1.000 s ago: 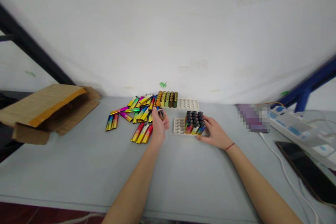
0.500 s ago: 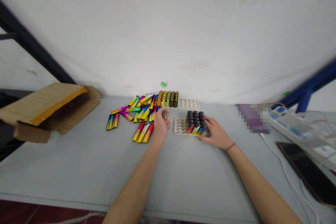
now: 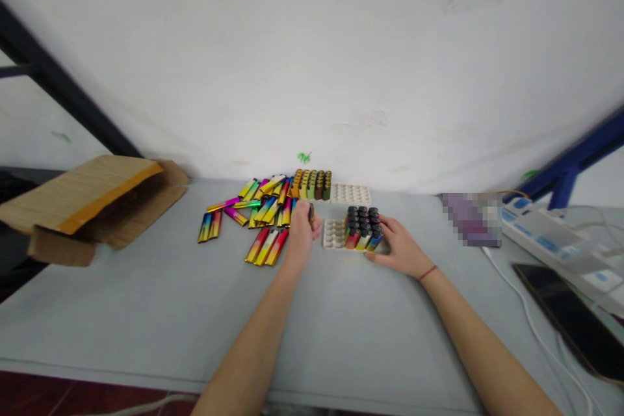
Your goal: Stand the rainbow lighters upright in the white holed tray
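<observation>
My left hand (image 3: 303,229) is closed around a lighter (image 3: 311,211); only its dark top end shows above the fingers. My right hand (image 3: 400,246) curves round the right end of a white tray (image 3: 333,234), thumb at the near edge and fingers at the far side, beside the lighters. Several black-topped lighters with coloured bodies (image 3: 361,229) stand upright in rows in the tray's right part, while its left part shows bare pockets. Left of my left hand, a few red and yellow lighters (image 3: 266,246) lie side by side, with a loose heap of shiny lighters (image 3: 263,203) behind them.
Behind, a block of upright gold-topped lighters (image 3: 312,184) adjoins a second white tray (image 3: 351,193) by the wall. An opened cardboard box (image 3: 92,201) lies at left. To the right are a power strip (image 3: 550,240), a white cable (image 3: 519,302) and a dark phone (image 3: 570,318).
My left hand has shifted slightly right, nearer the tray, with the lighter in it turned more upright. My right hand keeps its place at the tray.
</observation>
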`<state>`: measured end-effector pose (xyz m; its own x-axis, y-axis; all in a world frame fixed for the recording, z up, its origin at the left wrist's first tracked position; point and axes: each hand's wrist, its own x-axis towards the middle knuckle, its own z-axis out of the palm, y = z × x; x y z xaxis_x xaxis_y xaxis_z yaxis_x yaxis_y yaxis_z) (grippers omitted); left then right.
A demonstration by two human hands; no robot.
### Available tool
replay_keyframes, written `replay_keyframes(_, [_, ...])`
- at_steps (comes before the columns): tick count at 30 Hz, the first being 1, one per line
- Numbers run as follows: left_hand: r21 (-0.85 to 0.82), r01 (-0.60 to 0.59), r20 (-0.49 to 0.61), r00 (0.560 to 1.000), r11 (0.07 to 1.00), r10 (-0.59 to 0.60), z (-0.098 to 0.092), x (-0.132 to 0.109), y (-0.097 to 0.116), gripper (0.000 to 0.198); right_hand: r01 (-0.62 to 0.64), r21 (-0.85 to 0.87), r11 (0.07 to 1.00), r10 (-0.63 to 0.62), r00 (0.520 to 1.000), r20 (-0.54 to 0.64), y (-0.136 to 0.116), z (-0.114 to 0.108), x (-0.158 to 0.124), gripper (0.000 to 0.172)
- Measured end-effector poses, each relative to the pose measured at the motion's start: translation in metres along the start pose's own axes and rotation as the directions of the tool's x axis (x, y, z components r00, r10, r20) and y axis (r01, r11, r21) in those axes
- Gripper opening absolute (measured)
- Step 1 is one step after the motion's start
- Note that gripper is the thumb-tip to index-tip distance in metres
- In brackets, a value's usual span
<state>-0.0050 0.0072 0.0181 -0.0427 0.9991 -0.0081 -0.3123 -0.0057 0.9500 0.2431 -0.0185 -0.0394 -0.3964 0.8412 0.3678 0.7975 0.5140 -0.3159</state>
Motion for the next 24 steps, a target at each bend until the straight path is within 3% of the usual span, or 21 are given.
replay_keyframes(3, [0.177,-0.159,0.094,0.985,0.971,0.144,0.002,-0.002,-0.001,0.033,0.008,-0.005,1.000,-0.008,1.000,0.004,0.000,0.000,0.000,0.066])
replay_keyframes(7, [0.402,-0.393,0.178,0.920,0.827,0.350,0.001,-0.001,-0.006,0.029,0.007,-0.004,1.000,-0.007,1.000,0.005,0.000,-0.001,0.000,0.068])
replay_keyframes(16, [0.464,-0.393,0.242,0.919,0.794,0.313,-0.007,0.013,-0.024,0.024,0.003,-0.005,1.000,-0.003,1.000,0.016,0.002,0.001,0.000,0.069])
replay_keyframes(24, [0.581,-0.497,0.323,0.867,0.644,0.379,-0.006,0.012,-0.027,0.023,0.002,-0.014,1.000,-0.002,1.000,0.003,0.001,0.001,0.000,0.068])
